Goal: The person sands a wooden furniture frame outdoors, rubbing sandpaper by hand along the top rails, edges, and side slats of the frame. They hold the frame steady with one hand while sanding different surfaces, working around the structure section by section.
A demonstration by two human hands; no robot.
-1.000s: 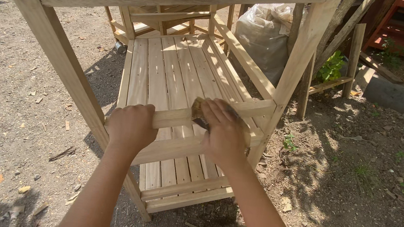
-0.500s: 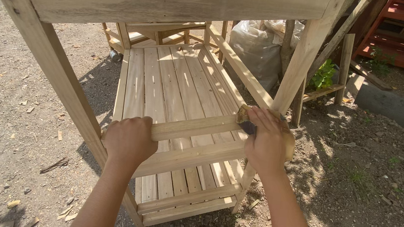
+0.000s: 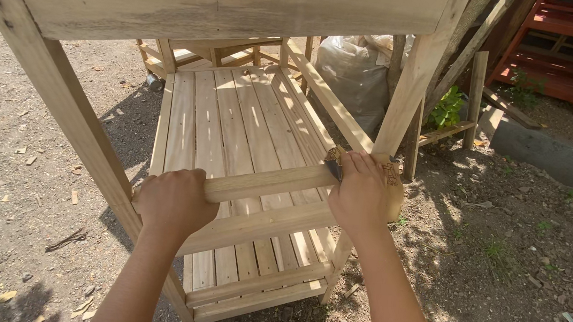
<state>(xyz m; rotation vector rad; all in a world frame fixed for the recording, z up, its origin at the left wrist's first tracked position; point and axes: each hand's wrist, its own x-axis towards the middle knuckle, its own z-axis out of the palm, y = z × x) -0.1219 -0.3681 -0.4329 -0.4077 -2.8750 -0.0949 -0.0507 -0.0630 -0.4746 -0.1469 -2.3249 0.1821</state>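
A bare wooden frame with a slatted shelf (image 3: 233,128) fills the middle of the frame, standing on gravelly dirt. Across its near end runs a rounded wooden rail (image 3: 267,182), from centre left to centre right.

The left hand (image 3: 174,203) is curled over the left end of this rail, fingers wrapped down the front, gripping it firmly. The right hand (image 3: 360,193) is at the rail's right end, where it meets the upright post (image 3: 412,89); its fingers are bent and press a folded piece of sandpaper (image 3: 334,164) against the wood. A dark edge of the sheet shows just above the fingertips, and a tan part sticks out on the right side of the hand.

As for progress, the rail and the boards around it look pale and fairly smooth, so the sanding seems well along, with the hand now at the far right end. How much of the lower rails and the post is finished cannot be told.

A white sack (image 3: 355,69) sits behind the post, and red metal steps (image 3: 563,48) stand in the upper right.
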